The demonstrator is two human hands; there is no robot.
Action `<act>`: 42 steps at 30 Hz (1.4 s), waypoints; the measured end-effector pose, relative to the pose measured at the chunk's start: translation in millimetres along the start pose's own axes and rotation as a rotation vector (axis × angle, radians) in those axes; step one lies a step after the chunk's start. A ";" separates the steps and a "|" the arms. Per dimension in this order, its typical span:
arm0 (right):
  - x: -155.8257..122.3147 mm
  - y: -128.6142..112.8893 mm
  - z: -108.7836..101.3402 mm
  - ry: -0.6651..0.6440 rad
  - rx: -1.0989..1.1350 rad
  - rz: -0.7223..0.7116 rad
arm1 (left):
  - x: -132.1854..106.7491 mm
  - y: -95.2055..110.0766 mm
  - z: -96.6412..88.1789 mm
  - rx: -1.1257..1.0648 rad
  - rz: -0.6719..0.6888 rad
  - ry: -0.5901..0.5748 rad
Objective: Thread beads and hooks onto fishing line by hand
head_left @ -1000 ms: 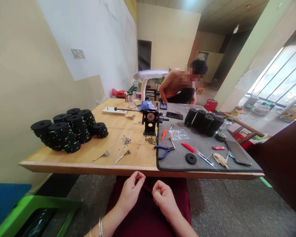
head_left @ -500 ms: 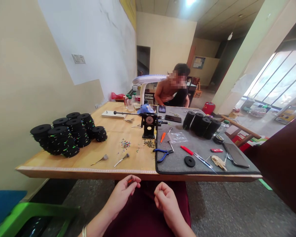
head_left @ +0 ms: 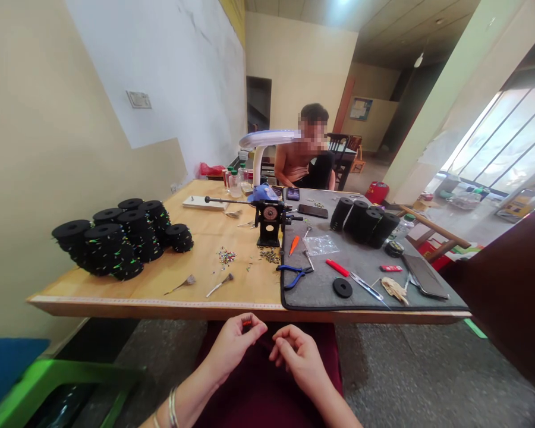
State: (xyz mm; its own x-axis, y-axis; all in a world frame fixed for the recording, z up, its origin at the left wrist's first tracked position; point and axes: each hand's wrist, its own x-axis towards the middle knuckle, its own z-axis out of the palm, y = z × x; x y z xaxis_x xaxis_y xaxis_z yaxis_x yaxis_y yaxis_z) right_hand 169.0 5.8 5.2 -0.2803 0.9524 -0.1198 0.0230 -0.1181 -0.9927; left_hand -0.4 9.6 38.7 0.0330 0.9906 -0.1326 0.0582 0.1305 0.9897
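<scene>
Just off the table's front edge, my left hand is closed in a pinch. Between its thumb and fingers shows a small orange-and-dark thing, too little to name. Close by on the right, apart from it, my right hand has its fingers curled toward the thumb; anything they hold is too fine to see. Beyond them on the wood lie two small brush-ended pieces, one with a white stem, one with a dark stem. Blue-handled pliers and a black foam disc rest on the grey mat.
Stacks of black foam spools stand on the left, more black rolls at the right. A black winding device and a white lamp occupy the middle. Small beads lie loose. Across the table sits a person.
My left hand has moved right and turned its fingertips inward, with the orange thing still in it. My right hand's fingers have loosened slightly and shifted left, so the hands are closer.
</scene>
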 end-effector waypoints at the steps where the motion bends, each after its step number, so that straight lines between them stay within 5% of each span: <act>1: 0.9 -1.8 -2.8 -0.011 0.009 0.014 | -0.1 0.8 -1.0 0.025 0.010 0.002; 7: 11.1 -27.2 -11.7 -0.059 0.042 -0.026 | -0.8 10.1 -5.2 0.188 0.109 0.004; 14: 26.4 -41.7 5.7 -0.305 0.114 0.062 | 0.5 20.7 -6.3 0.300 0.184 -0.009; 23: 26.7 -19.9 10.0 -0.165 -0.097 0.030 | 0.6 22.0 -5.3 0.461 0.254 0.016; 35: 26.0 -0.9 7.4 -0.023 0.238 0.096 | 50.6 26.9 -20.4 1.088 0.187 0.184; 42: 33.1 19.1 8.1 -0.062 0.348 0.107 | 76.5 30.7 -9.8 1.209 0.182 0.203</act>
State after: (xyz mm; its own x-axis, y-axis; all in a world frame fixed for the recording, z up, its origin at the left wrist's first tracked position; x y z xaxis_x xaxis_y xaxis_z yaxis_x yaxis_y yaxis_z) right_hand 152.3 32.8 -17.6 -0.3515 0.9119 -0.2117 -0.2697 -0.3152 -0.9099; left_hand -5.9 89.8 59.6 -0.0120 0.9928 0.1188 0.9555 -0.0237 0.2941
